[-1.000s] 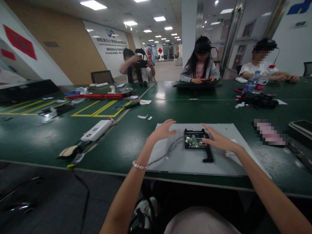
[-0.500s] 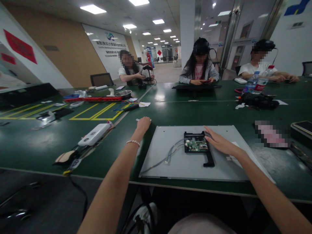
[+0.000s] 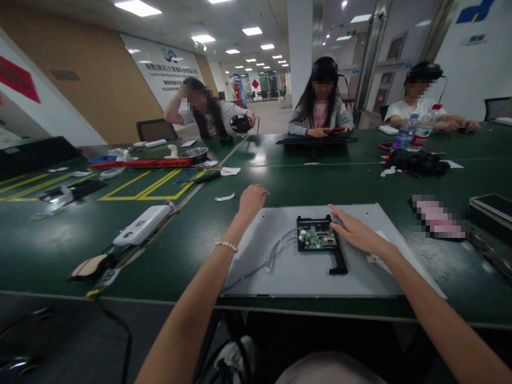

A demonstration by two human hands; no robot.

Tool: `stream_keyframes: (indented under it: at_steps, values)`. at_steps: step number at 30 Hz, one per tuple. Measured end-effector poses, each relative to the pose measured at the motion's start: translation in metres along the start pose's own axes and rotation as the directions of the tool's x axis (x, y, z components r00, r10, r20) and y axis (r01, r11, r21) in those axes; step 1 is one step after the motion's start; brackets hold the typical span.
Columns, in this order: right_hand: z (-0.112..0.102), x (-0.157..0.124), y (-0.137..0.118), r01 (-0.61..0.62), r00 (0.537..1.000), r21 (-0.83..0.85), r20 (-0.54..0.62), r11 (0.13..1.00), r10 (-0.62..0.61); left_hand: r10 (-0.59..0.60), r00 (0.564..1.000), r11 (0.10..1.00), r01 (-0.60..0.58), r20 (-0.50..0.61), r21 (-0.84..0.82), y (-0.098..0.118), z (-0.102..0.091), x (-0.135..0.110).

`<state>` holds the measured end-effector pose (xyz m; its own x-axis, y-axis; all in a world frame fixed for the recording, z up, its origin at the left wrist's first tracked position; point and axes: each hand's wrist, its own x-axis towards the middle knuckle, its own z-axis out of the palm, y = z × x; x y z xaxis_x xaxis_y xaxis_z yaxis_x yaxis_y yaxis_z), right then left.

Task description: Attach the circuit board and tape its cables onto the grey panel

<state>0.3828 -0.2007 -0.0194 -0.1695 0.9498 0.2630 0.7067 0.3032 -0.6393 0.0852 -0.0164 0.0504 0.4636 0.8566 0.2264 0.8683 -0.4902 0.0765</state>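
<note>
On the near table (image 3: 200, 234), a black frame (image 3: 341, 260) is holding a green circuit board (image 3: 314, 240) atop a pale panel (image 3: 288, 280). At its right, the right hand (image 3: 354, 232) is holding its fingers apart; by the panel's far left corner, the left hand (image 3: 253, 199) is hovering, fingers curled, contents unclear.

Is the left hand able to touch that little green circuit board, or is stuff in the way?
Probably yes: just grey panel and a low black frame seem to lie between the left hand and green circuit board. The right hand is on the other side.
</note>
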Motion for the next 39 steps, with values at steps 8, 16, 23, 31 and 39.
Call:
stream_keyframes:
  at_steps: [8,16,23,31,39]
  values:
    - [-0.003,0.006,-0.009,0.091,0.94,-0.045,-0.326,0.995,-0.101,0.342,0.915,0.746,-0.402,-0.213,-0.53,0.113,0.03,-0.019]
    - [0.005,0.014,-0.023,0.163,0.902,-0.093,-0.389,0.982,-0.187,0.329,0.929,0.607,-0.347,-0.171,-0.715,0.122,0.055,-0.036]
    - [0.007,0.015,-0.021,0.129,0.926,-0.105,-0.344,0.986,-0.158,0.36,0.916,0.614,-0.377,-0.18,-0.694,0.127,0.049,-0.04]
    - [0.002,0.02,-0.012,0.026,0.92,-0.262,-0.37,0.965,-0.126,0.532,0.847,0.704,-0.441,0.001,-0.557,0.096,0.015,-0.04]
    - [0.003,0.03,-0.016,-0.011,0.963,-0.406,-0.251,0.914,-0.1,0.633,0.67,0.725,-0.339,0.388,-0.599,0.071,-0.006,-0.046]
